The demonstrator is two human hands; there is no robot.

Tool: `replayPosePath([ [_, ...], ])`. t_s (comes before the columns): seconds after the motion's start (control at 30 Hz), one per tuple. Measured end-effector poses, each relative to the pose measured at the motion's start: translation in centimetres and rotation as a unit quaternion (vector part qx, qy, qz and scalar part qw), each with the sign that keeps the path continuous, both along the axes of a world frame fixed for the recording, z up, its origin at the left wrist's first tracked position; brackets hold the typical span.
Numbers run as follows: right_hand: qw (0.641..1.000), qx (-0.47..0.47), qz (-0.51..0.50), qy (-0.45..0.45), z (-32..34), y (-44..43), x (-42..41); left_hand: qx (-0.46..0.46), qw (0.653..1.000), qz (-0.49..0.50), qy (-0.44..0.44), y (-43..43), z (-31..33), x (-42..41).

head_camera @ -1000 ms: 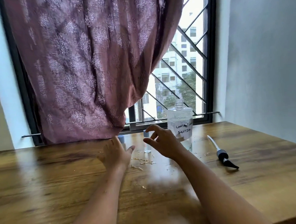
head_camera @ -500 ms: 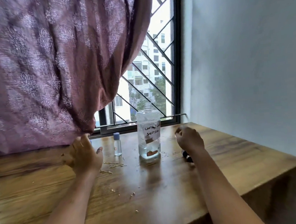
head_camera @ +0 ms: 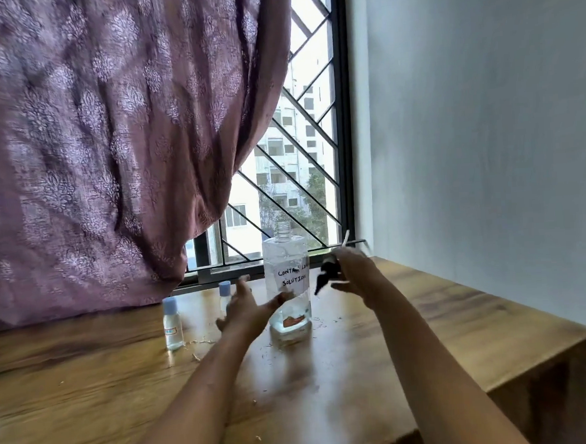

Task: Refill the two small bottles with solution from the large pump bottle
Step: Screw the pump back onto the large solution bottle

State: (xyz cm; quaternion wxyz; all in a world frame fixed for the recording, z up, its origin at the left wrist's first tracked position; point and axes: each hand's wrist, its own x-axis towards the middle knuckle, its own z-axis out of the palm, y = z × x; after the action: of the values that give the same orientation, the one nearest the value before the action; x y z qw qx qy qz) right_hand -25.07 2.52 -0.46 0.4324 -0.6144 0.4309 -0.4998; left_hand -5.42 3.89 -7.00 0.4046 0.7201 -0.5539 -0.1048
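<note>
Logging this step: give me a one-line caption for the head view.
Right hand holds the pump head beside the uncapped large bottle; left hand reaches open toward it.

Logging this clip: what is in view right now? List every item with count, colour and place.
large bottle: 1, clear, white handwritten label, no cap, stands on the table near the window
near small bottle: 1, clear, blue cap, left of the large bottle
far small bottle: 1, clear, blue cap, partly behind the left hand
pump head: 1, black with white tube, in the air right of the large bottle
scraps: several, pale, scattered round the bottles
table: 1, brown wood
curtain: 1, purple patterned, covers the window's left part
window: 1, black frame and grille
wall: 1, pale, right
left hand: 1, open, at the large bottle's side
right hand: 1, grips the pump head
</note>
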Motion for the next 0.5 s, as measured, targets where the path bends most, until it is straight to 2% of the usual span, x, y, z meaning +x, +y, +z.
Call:
replayPosePath([
  [0.07,0.986,0.017,0.049,-0.160,2.3,1.0,-0.1,-0.002,0.999,-0.023,0.040,-0.7,-0.5,-0.8],
  [0.1,0.979,-0.002,0.068,-0.191,3.1,1.3,-0.2,-0.008,0.998,-0.030,0.051,-1.1,-0.7,-1.2],
  [0.23,0.974,-0.101,0.114,-0.170,4.4,1.6,0.1,-0.041,0.995,-0.039,0.076,-1.5,-1.7,-2.2],
  [0.5,0.963,-0.224,0.003,-0.148,7.0,2.0,1.6,-0.077,0.996,-0.045,0.024,-1.2,-2.0,-1.5],
])
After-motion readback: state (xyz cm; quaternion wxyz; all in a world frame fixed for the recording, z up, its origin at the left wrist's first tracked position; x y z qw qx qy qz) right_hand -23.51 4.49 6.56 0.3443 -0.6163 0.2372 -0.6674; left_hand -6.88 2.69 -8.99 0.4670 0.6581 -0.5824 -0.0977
